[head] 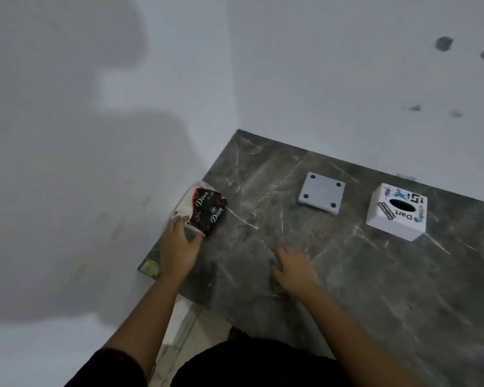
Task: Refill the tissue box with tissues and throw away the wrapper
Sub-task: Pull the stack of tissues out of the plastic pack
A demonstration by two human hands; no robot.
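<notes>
The black-and-white plastic-wrapped tissue pack [204, 209], at ten o'clock, looks soft and slippery, so we grip its edge with our left hand [179, 245], right hand [294, 268] open.

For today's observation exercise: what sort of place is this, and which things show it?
Probably a room in a home: a dark marble counter in a corner of plain white walls, bearing a stickered tissue box and a tissue pack.

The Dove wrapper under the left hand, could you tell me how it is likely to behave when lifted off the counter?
The Dove wrapper looks crumpled and thin, so it will probably flop and fold rather than hold shape. It seems light for its size. Its glossy film may slip under the left hand, so pinching a fold looks safer than pressing flat.
</notes>
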